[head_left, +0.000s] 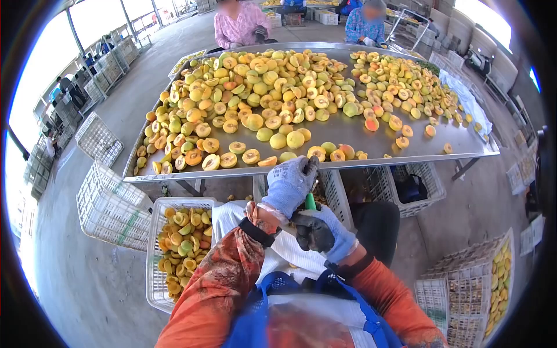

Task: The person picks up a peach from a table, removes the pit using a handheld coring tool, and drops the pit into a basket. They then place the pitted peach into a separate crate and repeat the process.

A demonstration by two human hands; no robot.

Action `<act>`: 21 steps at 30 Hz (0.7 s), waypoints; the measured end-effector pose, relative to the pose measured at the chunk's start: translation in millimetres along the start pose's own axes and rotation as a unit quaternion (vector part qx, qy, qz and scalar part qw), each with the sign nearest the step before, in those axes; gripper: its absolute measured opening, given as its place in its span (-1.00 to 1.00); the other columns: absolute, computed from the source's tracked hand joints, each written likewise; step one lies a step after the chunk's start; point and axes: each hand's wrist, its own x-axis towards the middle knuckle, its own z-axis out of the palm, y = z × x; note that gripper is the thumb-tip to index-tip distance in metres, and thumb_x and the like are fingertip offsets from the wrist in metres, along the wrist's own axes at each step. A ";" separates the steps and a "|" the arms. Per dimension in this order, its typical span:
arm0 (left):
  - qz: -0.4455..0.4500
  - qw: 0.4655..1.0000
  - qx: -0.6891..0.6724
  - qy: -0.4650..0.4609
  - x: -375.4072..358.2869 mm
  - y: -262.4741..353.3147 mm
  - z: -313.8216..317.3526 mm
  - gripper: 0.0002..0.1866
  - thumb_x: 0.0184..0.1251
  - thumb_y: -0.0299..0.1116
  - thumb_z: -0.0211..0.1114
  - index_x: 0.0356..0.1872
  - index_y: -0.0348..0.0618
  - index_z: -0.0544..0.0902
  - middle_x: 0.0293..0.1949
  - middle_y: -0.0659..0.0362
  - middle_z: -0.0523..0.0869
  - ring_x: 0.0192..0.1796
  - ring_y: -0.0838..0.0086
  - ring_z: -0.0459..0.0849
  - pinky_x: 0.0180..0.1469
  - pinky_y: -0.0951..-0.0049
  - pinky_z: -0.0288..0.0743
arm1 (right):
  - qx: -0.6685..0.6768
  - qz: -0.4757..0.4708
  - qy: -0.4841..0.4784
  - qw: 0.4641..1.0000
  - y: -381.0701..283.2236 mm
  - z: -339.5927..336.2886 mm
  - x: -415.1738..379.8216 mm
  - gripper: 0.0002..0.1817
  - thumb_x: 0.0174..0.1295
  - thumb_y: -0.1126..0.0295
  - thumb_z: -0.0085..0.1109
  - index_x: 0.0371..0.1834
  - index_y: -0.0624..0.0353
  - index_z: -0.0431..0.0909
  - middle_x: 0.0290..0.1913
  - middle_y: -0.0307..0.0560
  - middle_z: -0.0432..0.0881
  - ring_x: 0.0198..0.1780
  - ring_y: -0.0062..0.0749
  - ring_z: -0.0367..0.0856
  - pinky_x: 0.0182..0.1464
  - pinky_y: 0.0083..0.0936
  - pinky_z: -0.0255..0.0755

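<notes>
My left hand (290, 182), in a blue-grey glove with dark fingertips, is raised by the table's near edge with its fingers curled closed; whatever they hold is hidden. Just below and to the right, my right hand (325, 231), gloved alike with a dark, stained palm side, is closed around a tool with a green handle (310, 201). The tool's working end is close to my left fingers and too small to make out. Beyond my hands, halved yellow peaches (251, 156) lie on the metal table (348, 136), many cut side up with the pit showing.
A white crate (152, 272) of pitted peach halves stands at my left, beside stacked crates (110, 209). Under the table is another crate (432, 197); more crates (458, 296) stand at lower right. Two people (241, 26) sit across the table. A pale cloth (467, 98) lies at its right end.
</notes>
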 end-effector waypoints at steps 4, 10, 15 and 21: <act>0.030 0.945 -0.321 -0.058 16.7 -32.0 33.0 -0.73 0.20 -0.21 0.27 -0.19 -0.18 0.64 -0.35 0.06 0.70 -0.28 0.32 0.67 -0.18 0.40 0.50 | 0.011 -0.008 -0.004 1.000 -4.9 -6.2 -4.4 -0.86 0.09 0.41 0.19 -0.39 0.23 0.47 -0.66 -0.15 0.43 -0.73 -0.41 0.42 -0.70 -0.52 0.29; -0.081 0.925 -0.365 -0.063 -2.0 -22.3 19.7 -0.76 0.28 -0.31 0.20 -0.26 -0.30 0.66 -0.44 0.15 0.72 -0.43 0.59 0.60 -0.33 0.56 0.48 | -0.226 0.012 0.104 0.968 -0.1 -8.8 7.4 -0.77 0.03 0.45 0.21 -0.26 0.28 0.44 -0.66 -0.11 0.44 -0.74 -0.34 0.43 -0.69 -0.39 0.40; -0.027 0.925 -0.369 -0.081 -3.9 -24.2 10.9 -0.75 0.31 -0.29 0.18 -0.27 -0.31 0.65 -0.43 0.15 0.71 -0.42 0.56 0.59 -0.31 0.54 0.47 | -0.088 0.054 0.022 0.994 0.8 -17.8 1.5 -0.75 0.02 0.44 0.21 -0.24 0.24 0.44 -0.65 -0.09 0.44 -0.72 -0.35 0.44 -0.71 -0.40 0.35; 0.156 0.958 -0.221 0.093 -18.7 -32.3 28.8 -0.83 0.23 -0.41 0.24 -0.22 -0.27 0.64 -0.35 0.01 0.69 -0.34 0.38 0.65 -0.23 0.43 0.49 | -0.079 0.072 -0.019 0.994 -10.1 -13.6 -7.6 -0.81 0.02 0.40 0.20 -0.34 0.21 0.46 -0.68 -0.13 0.43 -0.73 -0.41 0.42 -0.70 -0.45 0.30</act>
